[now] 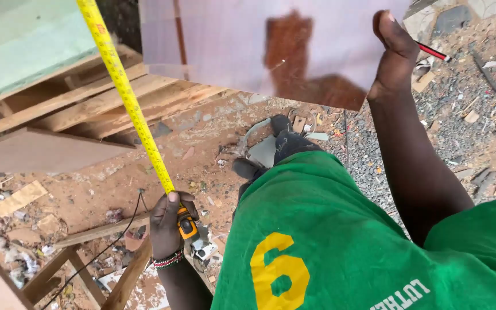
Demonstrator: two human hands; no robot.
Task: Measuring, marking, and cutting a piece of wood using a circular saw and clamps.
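Observation:
My left hand [169, 224] grips the orange-and-black case of a tape measure [188, 225] low in the view. Its yellow blade [124, 89] runs up and to the left, out past the top edge. My right hand [394, 54] is raised at the upper right, holding the edge of a glossy pale sheet [225, 40] that reflects a reddish shape. A red pencil [431, 51] sticks out from that hand to the right. My green shirt fills the lower right.
Wooden planks and a frame [87, 103] lie at the left, under a pale green board [18, 40]. A flat brown panel [35, 150] rests beside them. Wood offcuts, a black cable [116, 241] and debris litter the dirt. My dark shoes [271, 149] stand mid-frame.

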